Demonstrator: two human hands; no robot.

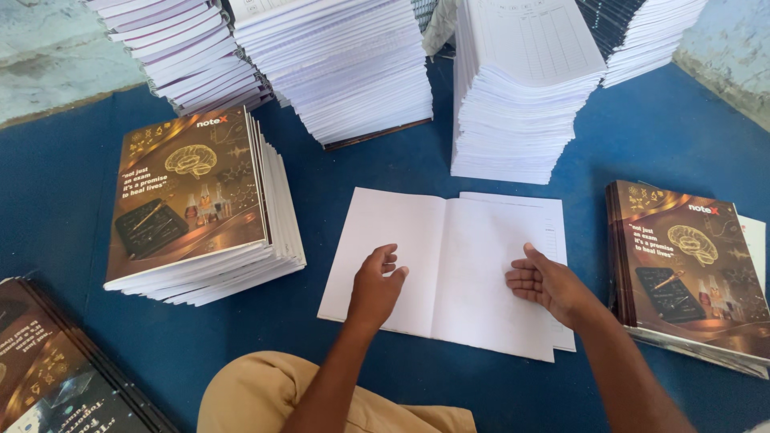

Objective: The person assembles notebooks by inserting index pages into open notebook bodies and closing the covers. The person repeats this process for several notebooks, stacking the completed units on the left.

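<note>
Covering the whole scene is a blue floor mat (pixel 72 200), and the person is sitting on it. Beyond both hands, tall stacks of white page blocks (pixel 513 104) are standing, well apart from the fingers. To the outer side of the left hand (pixel 375 285) a pile of finished notebooks (pixel 192 208) with brown printed covers is lying; a smaller pile of covered notebooks (pixel 690 273) is lying just beside the right hand (pixel 549 285). Under both hands an open white booklet (pixel 449 265) is lying flat. The left hand is resting on its left page with fingers curled loosely, gripping nothing; the right hand is pressing flat on the right page, fingers together. Judging from the piles, many notebooks are already covered, and many white blocks are still waiting. Another dark pile (pixel 56 369) near the left elbow is cut off, and the stack tops too.
</note>
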